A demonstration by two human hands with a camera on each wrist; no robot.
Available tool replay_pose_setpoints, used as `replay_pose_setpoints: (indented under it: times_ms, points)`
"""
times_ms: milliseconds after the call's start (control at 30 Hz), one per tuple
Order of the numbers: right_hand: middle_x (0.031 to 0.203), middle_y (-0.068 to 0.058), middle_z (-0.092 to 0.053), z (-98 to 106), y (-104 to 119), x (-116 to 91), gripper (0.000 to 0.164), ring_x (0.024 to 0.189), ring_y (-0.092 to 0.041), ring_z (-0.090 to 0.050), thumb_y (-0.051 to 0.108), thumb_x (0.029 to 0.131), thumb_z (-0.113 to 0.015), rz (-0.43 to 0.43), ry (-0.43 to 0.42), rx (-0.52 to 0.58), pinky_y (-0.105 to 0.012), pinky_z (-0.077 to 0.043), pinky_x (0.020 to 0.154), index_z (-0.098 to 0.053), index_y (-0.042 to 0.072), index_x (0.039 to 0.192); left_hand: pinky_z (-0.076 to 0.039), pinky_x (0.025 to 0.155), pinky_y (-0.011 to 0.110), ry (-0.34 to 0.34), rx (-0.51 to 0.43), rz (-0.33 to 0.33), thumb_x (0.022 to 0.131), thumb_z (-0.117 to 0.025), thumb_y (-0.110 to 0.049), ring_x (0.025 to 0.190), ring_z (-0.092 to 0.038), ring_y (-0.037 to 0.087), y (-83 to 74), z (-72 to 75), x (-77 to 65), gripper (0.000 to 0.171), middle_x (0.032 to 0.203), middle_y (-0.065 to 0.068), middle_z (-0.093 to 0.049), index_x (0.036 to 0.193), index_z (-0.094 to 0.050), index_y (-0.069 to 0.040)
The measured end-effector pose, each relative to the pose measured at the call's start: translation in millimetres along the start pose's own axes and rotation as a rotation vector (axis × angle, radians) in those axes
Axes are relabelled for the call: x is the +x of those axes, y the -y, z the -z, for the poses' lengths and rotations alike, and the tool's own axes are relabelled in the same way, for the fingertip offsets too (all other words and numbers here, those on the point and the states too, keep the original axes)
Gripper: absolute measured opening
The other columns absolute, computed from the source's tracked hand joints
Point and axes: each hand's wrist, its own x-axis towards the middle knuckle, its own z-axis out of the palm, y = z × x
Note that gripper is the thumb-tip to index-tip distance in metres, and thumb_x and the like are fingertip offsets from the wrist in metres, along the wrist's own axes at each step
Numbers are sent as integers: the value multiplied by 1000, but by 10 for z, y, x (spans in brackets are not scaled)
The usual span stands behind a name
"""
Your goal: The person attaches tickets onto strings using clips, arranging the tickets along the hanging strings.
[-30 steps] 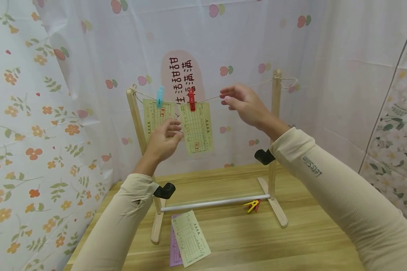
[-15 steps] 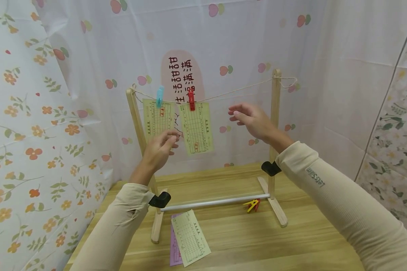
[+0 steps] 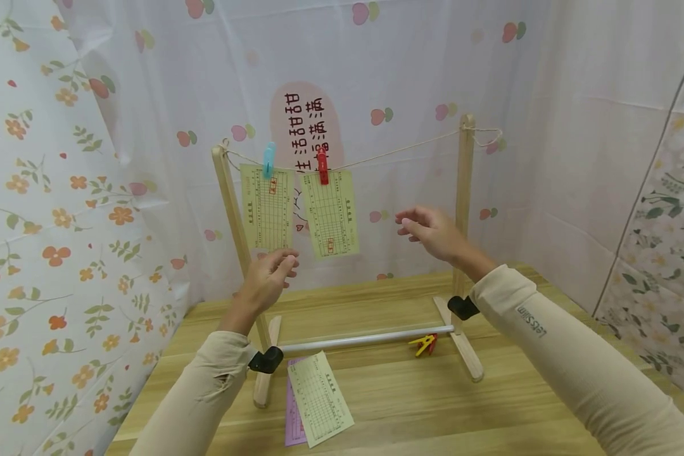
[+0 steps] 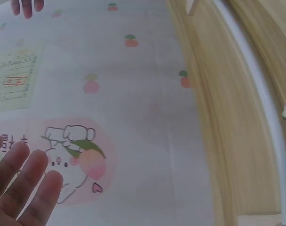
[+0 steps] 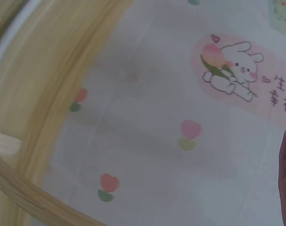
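Two yellow-green printed slips hang from a string (image 3: 399, 154) in the head view. A light blue clothespin (image 3: 269, 160) clips the left slip (image 3: 270, 212), and a red clothespin (image 3: 322, 166) clips the right slip (image 3: 330, 218). My left hand (image 3: 266, 278) is in the air just below the left slip, fingers loosely bent and holding nothing. To the right of the slips my right hand (image 3: 433, 234) hovers near the right post, also holding nothing. In the left wrist view the fingers (image 4: 42, 188) are spread apart.
Wooden posts (image 3: 463, 190) and a white crossbar (image 3: 370, 339) make up the stand on the wooden table (image 3: 410, 405). A yellow-green slip (image 3: 322, 399) lies over a purple slip (image 3: 293, 411) in front. Yellow and red clothespins (image 3: 424, 345) lie by the crossbar's right end.
Both hands have come down from the string and the hanging slips. My right hand has also drifted a little to the right. The slips and clothespins stay in place.
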Motion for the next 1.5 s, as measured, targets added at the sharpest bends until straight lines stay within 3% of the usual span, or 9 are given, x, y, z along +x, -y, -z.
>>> replay_pose_setpoints:
  times_ms: [700,1000,1267,1500]
  points:
    - [112,-25,-56,-235,-720,-420,41,97,-36,-58,24,99,-36,-164,52,116,-48,-46,83,-47,-9,121,-51,63,30,35,19,74,97,-40,-30,78,-63,21,508,-336,-374,31,93,9,-65,105,-62,-8]
    - [108,-20,-59,-372,-1044,-613,38,91,-31,-61,26,97,-42,-205,92,2,-42,-50,75,-51,-5,117,-51,71,41,81,110,137,95,-45,-32,82,-63,24,698,-498,-554,30,99,10,-65,110,-61,-11]
    - [100,-15,-61,-498,-1219,-783,29,82,-26,-62,18,95,-48,-175,137,-136,-35,-51,70,-55,-4,111,-51,70,39,170,137,177,87,-59,-26,82,-63,26,832,-622,-694,30,100,13,-63,110,-57,-6]
    - [97,-9,-61,-591,-1379,-916,24,88,-24,-58,14,90,-56,-148,204,-244,-37,-49,75,-58,-4,105,-52,68,38,232,143,241,84,-64,-18,88,-62,30,925,-726,-812,34,107,20,-58,113,-55,-4]
